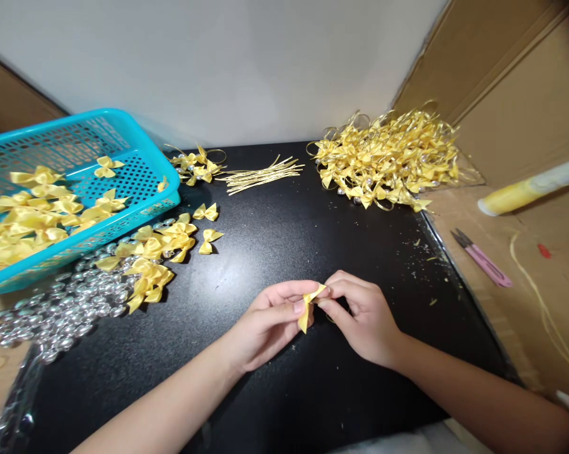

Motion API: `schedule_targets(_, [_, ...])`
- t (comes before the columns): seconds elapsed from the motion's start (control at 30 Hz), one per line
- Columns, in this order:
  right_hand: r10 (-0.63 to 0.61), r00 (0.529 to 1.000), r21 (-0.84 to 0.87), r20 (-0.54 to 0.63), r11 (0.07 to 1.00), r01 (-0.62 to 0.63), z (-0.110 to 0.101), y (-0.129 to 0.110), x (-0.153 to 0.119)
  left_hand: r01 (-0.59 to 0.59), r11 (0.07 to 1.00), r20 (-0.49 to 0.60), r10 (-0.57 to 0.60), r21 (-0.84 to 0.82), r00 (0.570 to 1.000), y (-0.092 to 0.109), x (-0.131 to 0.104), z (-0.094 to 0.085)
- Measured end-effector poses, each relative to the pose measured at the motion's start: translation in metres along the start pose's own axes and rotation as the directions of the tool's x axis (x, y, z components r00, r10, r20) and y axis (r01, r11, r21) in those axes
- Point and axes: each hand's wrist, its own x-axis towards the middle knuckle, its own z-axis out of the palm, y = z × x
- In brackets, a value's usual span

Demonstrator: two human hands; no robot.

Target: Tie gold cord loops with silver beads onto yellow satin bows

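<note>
A small yellow ribbon bow [307,309] is pinched between the thumb and fingers of my left hand [277,318], over the lower middle of the black board. Close against its right side, my right hand [363,315] has its thumb and index finger pressed together at the bow's edge. A bit of thin gold cord shows under the right fingers, mostly hidden. Two loose bows [209,241] lie up and to the left of my hands, beside a cluster of yellow bows [152,277] and a heap of silver beads [83,302].
A turquoise basket [145,202] with yellow bows stands at left. Gold cord pieces [264,176] lie at the back beside a few tied bows [197,165]. A big pile of tied bows [388,157] sits back right; pink-handled snips [486,261] and a yellow roll [530,187] are farther right.
</note>
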Motion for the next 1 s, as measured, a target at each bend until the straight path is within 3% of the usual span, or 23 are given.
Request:
schedule_targets(0.57, [-0.007, 1.000, 0.004, 0.005, 1.000, 0.007, -0.0001, 0.0029, -0.0009, 0.009, 0.996, -0.068, -0.003, 0.091, 0.998, -0.0020, -0.0002, -0.0004])
schedule_targets(0.87, [-0.011, 0.999, 0.016, -0.039, 1.000, 0.011, 0.0031, 0.0009, -0.0002, -0.083, 0.989, -0.049, 0.090, 0.126, 0.995, -0.0062, 0.0019, 0.0039])
schedule_targets(1.0, [-0.090, 0.994, -0.071, -0.058, 0.994, 0.086, -0.0014, 0.0004, 0.0015, -0.151, 0.973, -0.081, 0.167, 0.176, 0.983, -0.0048, 0.0011, 0.0020])
